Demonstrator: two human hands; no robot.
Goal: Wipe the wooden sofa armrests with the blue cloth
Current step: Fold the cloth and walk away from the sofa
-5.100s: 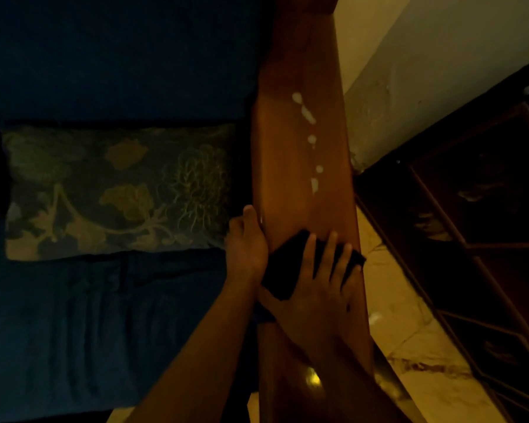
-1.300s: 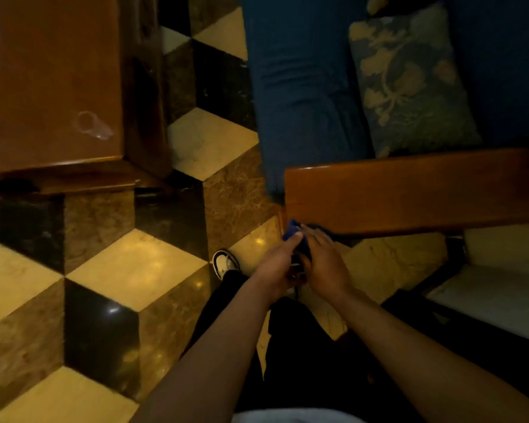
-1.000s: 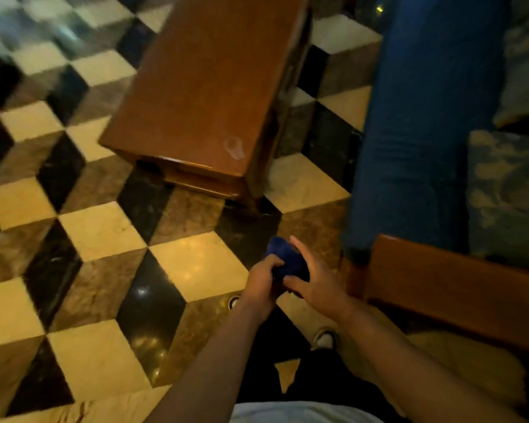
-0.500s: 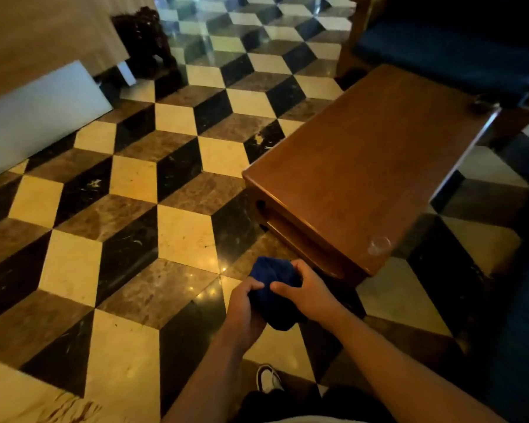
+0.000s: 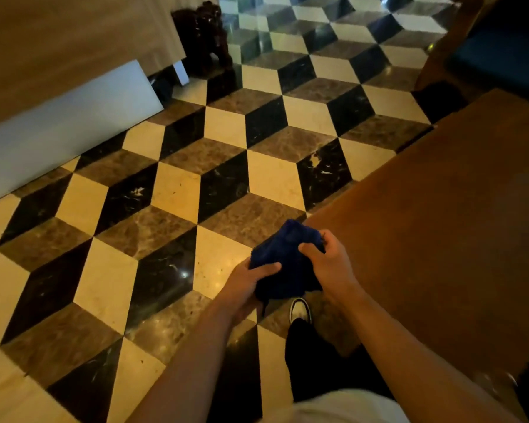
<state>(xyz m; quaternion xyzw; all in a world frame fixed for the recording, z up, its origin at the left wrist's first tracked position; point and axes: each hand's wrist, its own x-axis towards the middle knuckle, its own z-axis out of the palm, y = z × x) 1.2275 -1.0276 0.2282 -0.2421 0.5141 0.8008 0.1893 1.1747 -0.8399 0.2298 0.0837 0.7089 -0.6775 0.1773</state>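
Note:
The blue cloth is bunched between both hands in front of my body, above the tiled floor. My left hand grips its lower left side and my right hand grips its right side. At the top right stands a second seat with a blue cushion and a wooden armrest. The sofa armrest wiped earlier is out of view.
A brown wooden coffee table fills the right side, close to my right hand. The floor has cube-pattern tiles in black, cream and brown. A white panel and a dark carved figure stand at the upper left. My shoe shows below the cloth.
I turned away from the sofa armrest with the cloth in both hands. The view has swung left over the coffee table to the open floor, and the cloth is spread a little wider.

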